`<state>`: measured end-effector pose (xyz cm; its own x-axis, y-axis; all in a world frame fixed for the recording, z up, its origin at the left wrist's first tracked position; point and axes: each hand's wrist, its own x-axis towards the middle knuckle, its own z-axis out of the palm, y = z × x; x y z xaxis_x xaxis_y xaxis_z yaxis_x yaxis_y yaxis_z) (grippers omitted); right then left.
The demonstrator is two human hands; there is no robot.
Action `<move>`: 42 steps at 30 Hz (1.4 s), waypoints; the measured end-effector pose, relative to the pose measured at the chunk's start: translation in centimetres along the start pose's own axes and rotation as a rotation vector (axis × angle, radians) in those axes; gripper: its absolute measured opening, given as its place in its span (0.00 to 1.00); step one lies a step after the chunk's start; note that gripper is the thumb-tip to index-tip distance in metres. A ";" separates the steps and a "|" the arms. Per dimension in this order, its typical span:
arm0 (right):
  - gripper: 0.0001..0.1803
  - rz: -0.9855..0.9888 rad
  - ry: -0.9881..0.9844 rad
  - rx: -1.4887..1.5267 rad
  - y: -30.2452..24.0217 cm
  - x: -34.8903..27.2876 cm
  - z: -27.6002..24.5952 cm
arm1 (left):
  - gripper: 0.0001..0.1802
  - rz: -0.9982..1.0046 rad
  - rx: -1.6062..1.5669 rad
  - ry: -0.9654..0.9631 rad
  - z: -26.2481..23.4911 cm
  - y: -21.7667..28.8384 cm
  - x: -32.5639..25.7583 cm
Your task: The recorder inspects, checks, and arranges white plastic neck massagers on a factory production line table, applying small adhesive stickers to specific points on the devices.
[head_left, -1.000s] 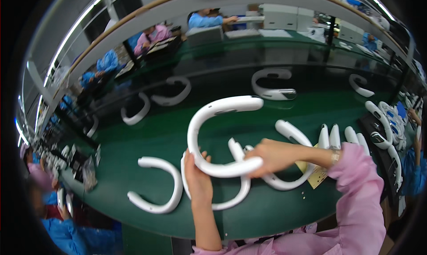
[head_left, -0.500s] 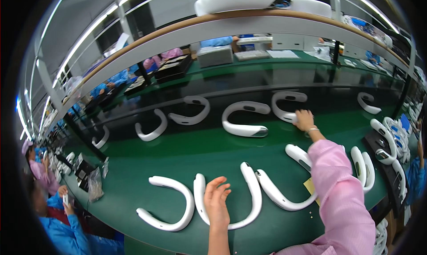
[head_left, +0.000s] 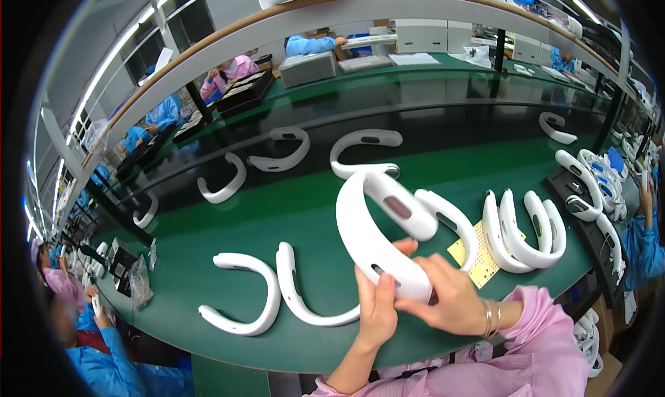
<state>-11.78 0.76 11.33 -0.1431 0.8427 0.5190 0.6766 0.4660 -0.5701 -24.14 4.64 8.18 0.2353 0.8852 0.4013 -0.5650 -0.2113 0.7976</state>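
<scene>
A white U-shaped neck fan (head_left: 353, 224) is held up over the near part of the green table, its dark oval slot showing. My left hand (head_left: 376, 307) grips its lower end from the left, thumb on the shell beside a small dark slot. My right hand (head_left: 449, 296) closes round the same end from the right. Behind it lies another neck fan (head_left: 454, 220), partly covered by the held one. To the left of my hands are a C-shaped neck fan (head_left: 272, 307) and one opening upward (head_left: 296, 303), whose right part is hidden behind my left hand.
Several neck fans (head_left: 526, 258) stand together at right, beside a yellow perforated sheet (head_left: 483, 265). More fans (head_left: 280, 164) lie along the table's far side. A black tray (head_left: 606, 258) borders the right edge. A shelf rail (head_left: 374, 5) spans overhead. Co-workers (head_left: 104, 355) sit around.
My right hand has come back from the far side with the neck fan it was touching there. My left hand, open before, has joined it on that fan. The view has shifted slightly.
</scene>
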 end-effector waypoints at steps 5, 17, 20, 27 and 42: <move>0.22 -0.081 0.029 0.177 1.0 -2.2 -2.3 | 0.33 0.004 -0.088 0.063 -1.6 1.9 -2.4; 0.27 0.581 -0.166 1.296 6.8 -4.0 -1.0 | 0.28 -0.210 -0.784 0.091 -4.6 1.9 -3.8; 0.26 0.573 -0.070 1.237 5.6 -4.1 -1.5 | 0.26 -0.255 -0.696 0.117 -5.1 1.6 -3.5; 0.24 0.622 0.012 1.099 3.9 -3.7 -1.8 | 0.25 -0.276 -0.929 0.102 -5.5 1.5 -3.3; 0.26 0.760 -0.093 1.337 8.0 -3.5 0.4 | 0.22 -0.356 -0.304 0.275 0.5 4.9 -0.7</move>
<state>-6.12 1.61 4.71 -0.1530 0.9751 -0.1603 -0.5049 -0.2166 -0.8356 -26.66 2.74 12.06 0.2616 0.9645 -0.0349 -0.7007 0.2146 0.6804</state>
